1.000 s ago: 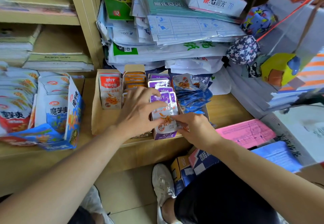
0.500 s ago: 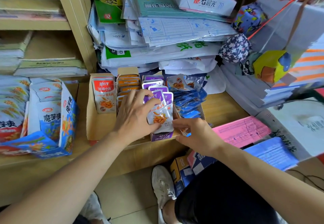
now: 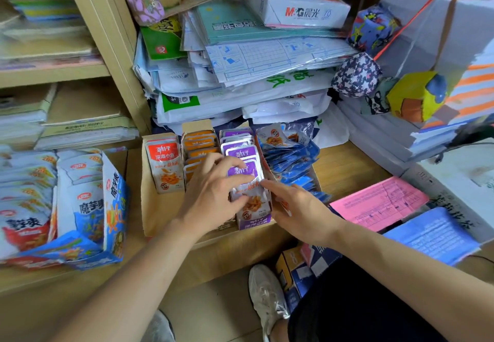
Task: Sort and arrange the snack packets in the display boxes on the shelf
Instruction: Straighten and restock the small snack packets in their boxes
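A brown cardboard display box (image 3: 149,208) on the wooden shelf holds rows of snack packets: a red packet (image 3: 164,165) at left, orange packets (image 3: 199,145), purple packets (image 3: 239,151) and loose blue packets (image 3: 291,154) at right. My left hand (image 3: 213,194) lies over the orange and purple rows, its fingers curled round the front purple packet (image 3: 251,197). My right hand (image 3: 296,208) touches the same packet's right edge with its index finger stretched out.
A blue display box (image 3: 112,208) of larger blue-and-white packets stands at the left. Stacked paper packs (image 3: 267,55) rise behind the box. Pink (image 3: 379,202) and blue papers (image 3: 433,237) lie at the right. A white shoe (image 3: 267,293) and small boxes sit on the floor below.
My right hand has slid up from the box's front corner to the packet's right edge. My left hand stays on the front purple packets. The view has tilted slightly.
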A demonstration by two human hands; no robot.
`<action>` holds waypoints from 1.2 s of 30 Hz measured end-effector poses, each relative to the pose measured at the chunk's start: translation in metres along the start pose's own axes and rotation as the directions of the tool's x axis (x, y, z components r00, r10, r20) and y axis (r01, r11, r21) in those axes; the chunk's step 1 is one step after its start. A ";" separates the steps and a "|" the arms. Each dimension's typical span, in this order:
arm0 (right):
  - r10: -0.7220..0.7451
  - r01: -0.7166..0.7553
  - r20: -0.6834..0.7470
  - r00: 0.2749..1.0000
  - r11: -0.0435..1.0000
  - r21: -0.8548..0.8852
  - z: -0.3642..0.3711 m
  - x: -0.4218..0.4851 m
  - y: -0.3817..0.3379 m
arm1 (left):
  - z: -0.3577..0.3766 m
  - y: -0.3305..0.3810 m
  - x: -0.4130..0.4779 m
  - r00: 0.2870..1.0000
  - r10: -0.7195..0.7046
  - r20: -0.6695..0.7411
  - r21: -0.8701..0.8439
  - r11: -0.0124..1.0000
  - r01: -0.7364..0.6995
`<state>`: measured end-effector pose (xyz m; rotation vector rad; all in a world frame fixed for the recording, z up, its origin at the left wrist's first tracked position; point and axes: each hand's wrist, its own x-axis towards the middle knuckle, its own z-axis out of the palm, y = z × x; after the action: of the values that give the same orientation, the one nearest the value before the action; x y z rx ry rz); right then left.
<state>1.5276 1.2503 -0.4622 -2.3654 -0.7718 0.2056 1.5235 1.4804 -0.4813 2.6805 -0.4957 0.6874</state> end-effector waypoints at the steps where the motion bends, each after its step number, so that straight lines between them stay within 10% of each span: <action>1: -0.008 0.008 0.001 1.000 0.999 -0.032 0.000 0.000 0.000 | -0.002 0.000 0.001 1.000 -0.012 -0.025 0.004 1.000 0.012; 14: -0.157 0.133 -0.107 0.982 0.971 -0.199 0.004 0.003 0.007 | -0.005 0.000 0.005 0.989 -0.089 0.118 -0.019 0.996 0.092; 27: 0.078 -0.077 -0.016 0.997 0.994 0.077 0.001 0.003 0.009 | -0.009 0.001 0.012 0.967 -0.226 0.119 -0.129 0.962 0.241; 36: -0.126 0.086 -0.143 0.982 0.962 -0.259 0.006 0.013 0.001 | -0.010 0.000 0.014 0.972 -0.169 0.161 -0.120 0.974 0.190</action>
<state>1.5367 1.2600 -0.4671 -2.5298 -0.8887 -0.1336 1.5315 1.4806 -0.4659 2.6192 -0.3175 0.3886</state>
